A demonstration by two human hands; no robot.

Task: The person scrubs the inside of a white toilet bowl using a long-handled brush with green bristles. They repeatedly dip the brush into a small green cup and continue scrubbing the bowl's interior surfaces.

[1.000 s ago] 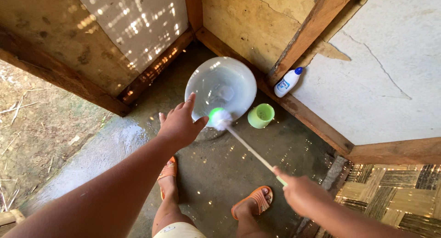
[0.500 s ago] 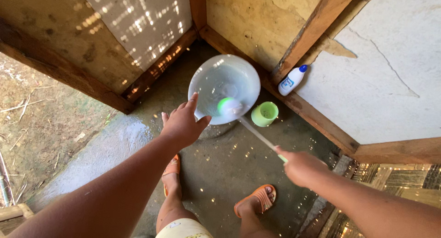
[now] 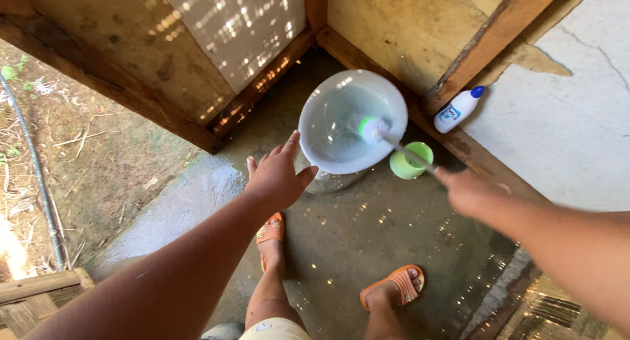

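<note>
A rough outdoor wash stall at a rural home. Beyond the hands, timber-framed walls (image 3: 197,127) meet in a corner over a wet concrete floor (image 3: 367,228). Left of them lies bare ground with a hose (image 3: 36,176).

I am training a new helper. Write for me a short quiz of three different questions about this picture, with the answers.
1. True or false: the brush has its head inside the white bowl.
2. Which hand holds the brush handle: A) left hand, B) right hand?
3. Fill in: the small cup beside the bowl is ____ in colour.

Key: 1 true. 2 B; the left hand is open, by the bowl's rim. 3 green.
</note>
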